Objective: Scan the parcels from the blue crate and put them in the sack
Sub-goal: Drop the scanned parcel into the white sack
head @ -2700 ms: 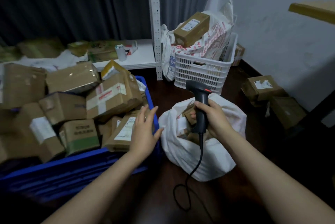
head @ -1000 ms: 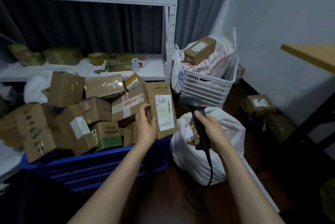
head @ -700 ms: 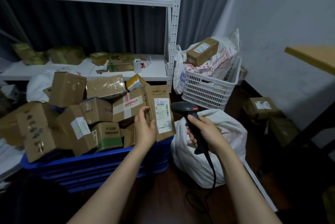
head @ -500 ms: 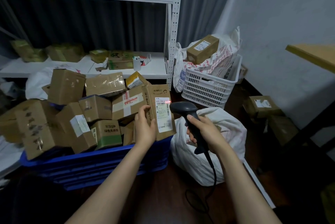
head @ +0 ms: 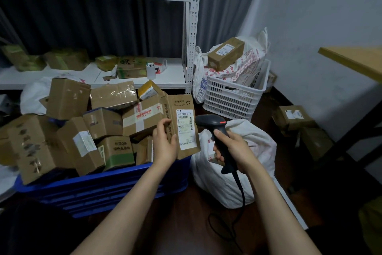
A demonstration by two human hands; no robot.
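Note:
My left hand [head: 165, 143] grips a tall cardboard parcel [head: 183, 125] upright above the right end of the blue crate [head: 99, 187], its white label facing me. My right hand [head: 233, 149] holds a black corded scanner [head: 215, 126] by the handle, its head level with the label and just right of it. The white sack [head: 246, 168] stands on the floor under my right hand, with parcels inside. Several brown parcels [head: 86, 126] fill the crate.
A white slotted basket [head: 233, 97] holding bags and a box stands behind the sack. White metal shelving [head: 190, 33] runs behind the crate. Boxes [head: 293, 116] lie on the floor by the right wall, near a wooden table corner [head: 355, 60].
My left hand took a parcel out of the crate and raised it upright. The scanner came up beside the label; a red scan mark seen on it half a second ago is gone.

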